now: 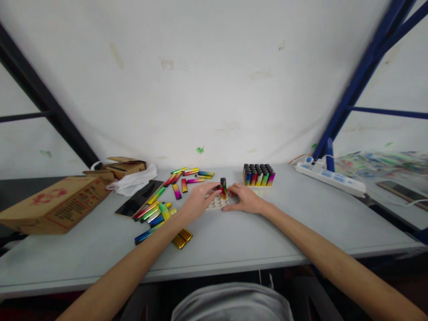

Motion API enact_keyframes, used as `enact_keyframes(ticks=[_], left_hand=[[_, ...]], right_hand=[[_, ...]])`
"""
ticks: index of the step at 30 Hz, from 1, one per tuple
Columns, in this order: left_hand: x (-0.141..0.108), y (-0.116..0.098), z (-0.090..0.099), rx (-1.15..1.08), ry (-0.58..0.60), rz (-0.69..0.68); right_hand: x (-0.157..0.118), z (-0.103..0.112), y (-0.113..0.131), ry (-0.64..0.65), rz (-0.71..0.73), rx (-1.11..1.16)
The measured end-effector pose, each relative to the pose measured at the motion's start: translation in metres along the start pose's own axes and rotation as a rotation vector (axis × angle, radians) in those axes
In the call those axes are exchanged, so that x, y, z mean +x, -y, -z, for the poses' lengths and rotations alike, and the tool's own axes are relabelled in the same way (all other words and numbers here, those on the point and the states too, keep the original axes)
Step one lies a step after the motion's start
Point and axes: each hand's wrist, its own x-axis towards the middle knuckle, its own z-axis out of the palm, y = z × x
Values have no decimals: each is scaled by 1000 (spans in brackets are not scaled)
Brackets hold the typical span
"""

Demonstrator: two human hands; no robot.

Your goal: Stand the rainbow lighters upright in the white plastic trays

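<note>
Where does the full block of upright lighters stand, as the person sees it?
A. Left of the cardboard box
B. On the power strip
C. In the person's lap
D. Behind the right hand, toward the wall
D: the block of lighters stands on the table just beyond the right hand, nearer the wall.

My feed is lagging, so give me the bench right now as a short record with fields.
left hand: on the white tray, beside the upright lighter
right hand: at the tray's right edge, fingertips by the upright lighter
full tray of lighters: behind the hands, standing upright
loose lighters: scattered flat, left of the hands
cardboard box: far left
power strip: far right
</note>
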Motion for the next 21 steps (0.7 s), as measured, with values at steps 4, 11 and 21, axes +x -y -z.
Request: enact_keyframes(ticks=[4,11,21], left_hand=[[8,-3,-1,-76,8,41],[7,-2,-12,-343,-18,214],[5,11,25,132,46,128]], right_hand=[[0,1,1,11,1,-1],[1,-1,-1,22,-9,-26],[-1,1,-2,23,-9,0]])
